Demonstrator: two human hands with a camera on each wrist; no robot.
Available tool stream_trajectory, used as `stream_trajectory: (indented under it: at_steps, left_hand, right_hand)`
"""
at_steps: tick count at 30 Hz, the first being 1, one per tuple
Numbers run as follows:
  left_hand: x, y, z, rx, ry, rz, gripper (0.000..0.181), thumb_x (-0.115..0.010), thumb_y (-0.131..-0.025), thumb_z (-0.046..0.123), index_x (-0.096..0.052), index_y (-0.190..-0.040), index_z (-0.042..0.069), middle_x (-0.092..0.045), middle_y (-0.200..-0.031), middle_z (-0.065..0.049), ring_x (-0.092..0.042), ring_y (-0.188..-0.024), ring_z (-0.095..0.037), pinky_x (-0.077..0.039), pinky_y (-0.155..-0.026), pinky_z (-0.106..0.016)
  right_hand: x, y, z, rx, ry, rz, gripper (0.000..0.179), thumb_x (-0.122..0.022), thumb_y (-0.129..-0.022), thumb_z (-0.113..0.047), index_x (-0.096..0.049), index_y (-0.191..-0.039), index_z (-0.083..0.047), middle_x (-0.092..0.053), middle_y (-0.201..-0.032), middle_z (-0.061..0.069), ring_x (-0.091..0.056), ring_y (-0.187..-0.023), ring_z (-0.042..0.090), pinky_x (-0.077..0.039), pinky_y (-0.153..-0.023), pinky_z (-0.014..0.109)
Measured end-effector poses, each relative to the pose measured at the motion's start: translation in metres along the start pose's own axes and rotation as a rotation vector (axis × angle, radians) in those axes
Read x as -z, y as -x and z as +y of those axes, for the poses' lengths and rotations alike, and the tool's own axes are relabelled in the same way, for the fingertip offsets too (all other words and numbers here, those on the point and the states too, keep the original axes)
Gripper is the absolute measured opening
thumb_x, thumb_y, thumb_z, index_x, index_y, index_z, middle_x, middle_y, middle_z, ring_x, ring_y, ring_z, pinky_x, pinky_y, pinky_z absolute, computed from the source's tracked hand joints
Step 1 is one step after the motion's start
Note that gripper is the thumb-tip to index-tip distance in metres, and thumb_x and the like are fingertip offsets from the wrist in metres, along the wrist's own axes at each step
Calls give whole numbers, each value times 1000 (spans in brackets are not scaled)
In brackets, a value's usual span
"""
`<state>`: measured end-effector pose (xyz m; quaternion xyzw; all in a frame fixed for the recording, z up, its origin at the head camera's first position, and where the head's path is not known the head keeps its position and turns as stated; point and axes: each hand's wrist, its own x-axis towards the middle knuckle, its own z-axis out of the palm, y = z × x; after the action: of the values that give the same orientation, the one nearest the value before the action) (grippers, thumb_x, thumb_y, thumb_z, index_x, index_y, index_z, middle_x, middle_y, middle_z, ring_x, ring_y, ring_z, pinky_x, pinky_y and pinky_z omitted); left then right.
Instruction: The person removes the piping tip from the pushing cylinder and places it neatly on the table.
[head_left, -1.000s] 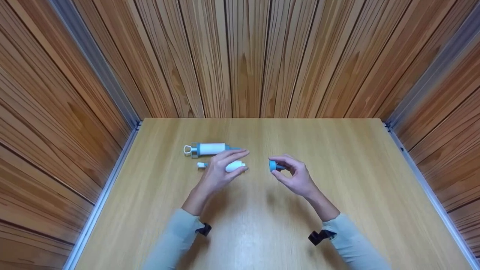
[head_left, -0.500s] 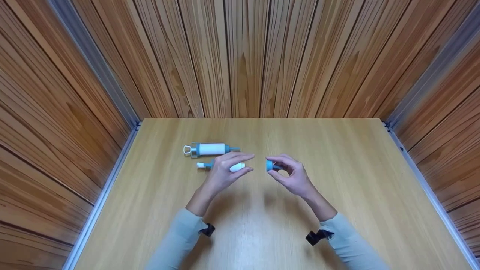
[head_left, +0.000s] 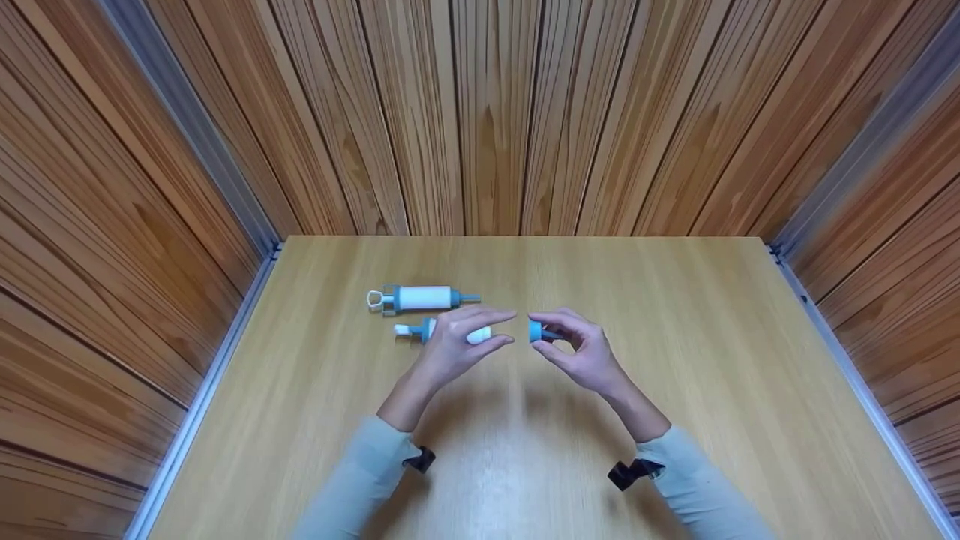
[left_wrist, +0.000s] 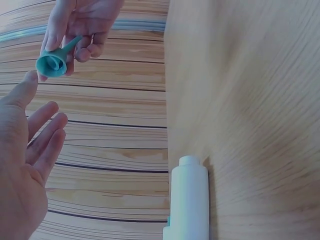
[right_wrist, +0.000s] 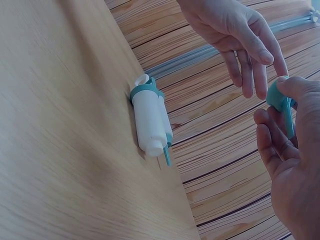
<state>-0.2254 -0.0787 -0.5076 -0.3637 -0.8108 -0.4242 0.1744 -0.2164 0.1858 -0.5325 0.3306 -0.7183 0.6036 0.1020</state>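
My right hand (head_left: 585, 349) pinches a teal funnel-shaped nozzle cap (head_left: 535, 331) between thumb and fingers. In the left wrist view the nozzle cap (left_wrist: 51, 65) shows its hollow wide end, with its thin spout slanting away. My left hand (head_left: 454, 345) holds nothing; its fingers and thumb are spread apart, a short gap left of the cap in the head view. Under the left hand lies a white-barrelled syringe (head_left: 478, 335) without a nozzle on its tip, partly hidden. Its bare white neck shows on the barrel (left_wrist: 190, 200) in the left wrist view.
A second syringe (head_left: 425, 298), white with teal ends, a pull-ring handle and a nozzle, lies just behind the first on the wooden table (head_left: 675, 300). Wood-plank walls (head_left: 487, 112) stand around the table.
My left hand has moved right, from over the near syringe towards the cap. My right hand has shifted slightly left with the nozzle cap, so the hands are closer together. Both syringes stay put.
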Motion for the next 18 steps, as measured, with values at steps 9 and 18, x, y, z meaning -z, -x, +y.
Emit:
stream_trajectory:
  at_steps: [9, 18]
  left_hand:
    - [-5, 0, 2, -28, 22, -23, 38, -87, -99, 20, -82, -135, 9, -86, -128, -10, -84, -119, -28, -68, -104, -40]
    - [-8, 0, 4, -48, 11, -21, 35, -88, -99, 18, -83, -133, 9, -88, -122, -10, -85, -112, -27, -70, -94, -36]
  right_hand:
    - [-6, 1, 2, 3, -3, 13, 44, -78, -94, 16, -72, -137, 11, -76, -118, 15, -74, -110, 2, -63, -104, 18]
    - [-9, 0, 4, 20, -20, 19, 39, -78, -96, 13, -74, -135, 10, -78, -116, 11, -73, -107, 3, -63, -103, 18]
